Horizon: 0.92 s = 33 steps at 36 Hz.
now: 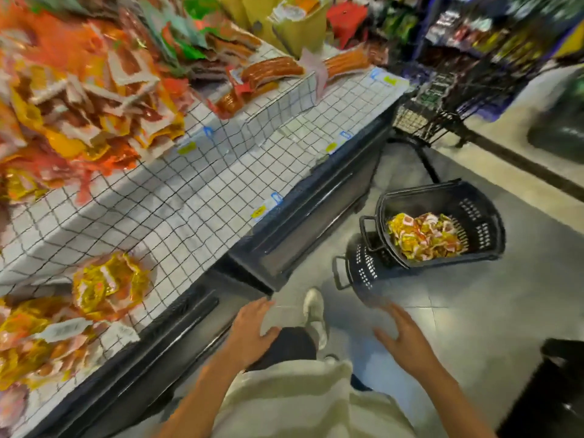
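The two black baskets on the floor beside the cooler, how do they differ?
The upper basket holds yellow and orange packets; no goods show in the lower basket, whose inside is mostly hidden. The upper basket sits tilted and propped on the lower basket, which lies beneath it, nearer the person. Both are black plastic with perforated walls and a loop handle.

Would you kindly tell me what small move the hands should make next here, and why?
Probably reach the right hand forward to the black basket and pick up some of its yellow packets. Both it and the left hand are open and hold nothing, the basket holds a heap, and the wire-grid shelf shows bare stretches.
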{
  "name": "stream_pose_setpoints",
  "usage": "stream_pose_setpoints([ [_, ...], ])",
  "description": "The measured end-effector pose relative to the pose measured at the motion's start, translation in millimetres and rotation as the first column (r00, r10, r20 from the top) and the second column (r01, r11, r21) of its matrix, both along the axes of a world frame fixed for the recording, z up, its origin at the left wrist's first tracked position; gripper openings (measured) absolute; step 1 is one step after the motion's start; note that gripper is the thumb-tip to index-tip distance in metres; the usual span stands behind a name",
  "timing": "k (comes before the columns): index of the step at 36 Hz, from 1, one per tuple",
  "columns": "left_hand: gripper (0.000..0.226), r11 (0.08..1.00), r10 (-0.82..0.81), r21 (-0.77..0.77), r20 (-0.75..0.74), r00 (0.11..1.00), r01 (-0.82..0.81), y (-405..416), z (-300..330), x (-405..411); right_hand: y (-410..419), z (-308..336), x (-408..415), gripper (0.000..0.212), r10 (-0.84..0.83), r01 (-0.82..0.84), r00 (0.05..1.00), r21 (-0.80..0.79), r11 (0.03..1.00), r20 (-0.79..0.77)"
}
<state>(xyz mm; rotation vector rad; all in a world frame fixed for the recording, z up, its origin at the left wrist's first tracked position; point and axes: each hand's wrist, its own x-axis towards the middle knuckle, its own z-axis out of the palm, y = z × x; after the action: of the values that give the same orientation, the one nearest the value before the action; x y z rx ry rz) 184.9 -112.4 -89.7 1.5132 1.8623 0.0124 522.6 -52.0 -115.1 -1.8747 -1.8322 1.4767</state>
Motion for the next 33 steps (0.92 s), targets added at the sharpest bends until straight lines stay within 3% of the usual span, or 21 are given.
stream_pose_setpoints([
  [3, 0.058, 0.998, -0.061, -0.027, 0.043, 0.997, 0.062, 45.5, -5.9, 13.5, -0.6, -1.8, 28.1, 0.047, -0.155, 0.156, 0.987, -0.021, 0.988, 0.030],
  [7, 0.056, 0.982, -0.178, -0.051, 0.075, 0.981, 0.182, 115.7, -14.2, 38.0, 5.2, -0.8, 57.4, 0.057, -0.283, 0.290, 0.954, -0.064, 0.955, 0.102],
  [15, 0.052, 0.952, -0.287, -0.045, 0.201, 0.936, 0.302, 249.2, -13.2, 107.8, 54.9, 15.9, 97.4, 0.057, -0.493, 0.514, 0.854, -0.125, 0.848, 0.167],
  [23, 0.051, 0.855, -0.507, -0.021, 0.185, 0.842, 0.519, 350.5, -21.1, 151.7, 124.4, 19.0, 130.1, 0.057, -0.519, 0.535, 0.832, -0.034, 0.844, 0.195],
  [30, 0.044, 0.831, -0.546, -0.038, 0.130, 0.827, 0.555, 414.0, -27.1, 182.7, 187.0, 7.9, 178.0, 0.055, -0.417, 0.435, 0.888, -0.057, 0.899, 0.192],
  [33, 0.046, 0.843, -0.522, -0.079, 0.111, 0.845, 0.531, 430.2, -35.9, 201.6, 220.3, -5.1, 206.2, 0.044, -0.334, 0.353, 0.924, -0.078, 0.932, 0.188],
])
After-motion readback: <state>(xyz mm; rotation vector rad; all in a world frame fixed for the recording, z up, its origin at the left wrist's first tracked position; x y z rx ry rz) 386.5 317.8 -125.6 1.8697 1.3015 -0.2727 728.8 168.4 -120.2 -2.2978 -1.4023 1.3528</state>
